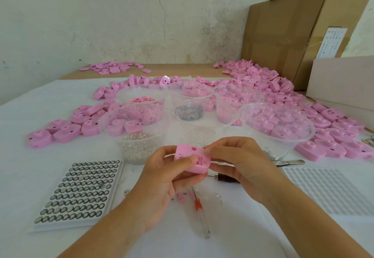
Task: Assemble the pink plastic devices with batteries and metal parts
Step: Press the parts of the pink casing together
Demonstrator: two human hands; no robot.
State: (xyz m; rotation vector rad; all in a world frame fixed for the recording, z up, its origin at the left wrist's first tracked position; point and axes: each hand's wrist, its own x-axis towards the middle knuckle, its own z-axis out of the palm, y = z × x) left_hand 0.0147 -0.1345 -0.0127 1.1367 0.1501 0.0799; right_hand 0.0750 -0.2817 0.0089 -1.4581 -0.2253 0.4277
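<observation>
Near the table's (36, 108) front edge, the left hand (162, 178) grips a pink device (190, 156), thumb across its open face. The right hand (238, 162) pinches its right corner, and whatever else those fingertips hold is hidden. Beneath, a red-handled tool (199, 205) is partly covered. Left lies a battery tray (79, 191); right, a white tray (332, 191), cut off. Farther off a bowl (139, 146) holds metal parts. The far-right box (283, 35) has a label (332, 43) too blurred to read.

White table (232, 233); battery tray (79, 193); clear bowls (277, 124); pink devices (60, 130).
</observation>
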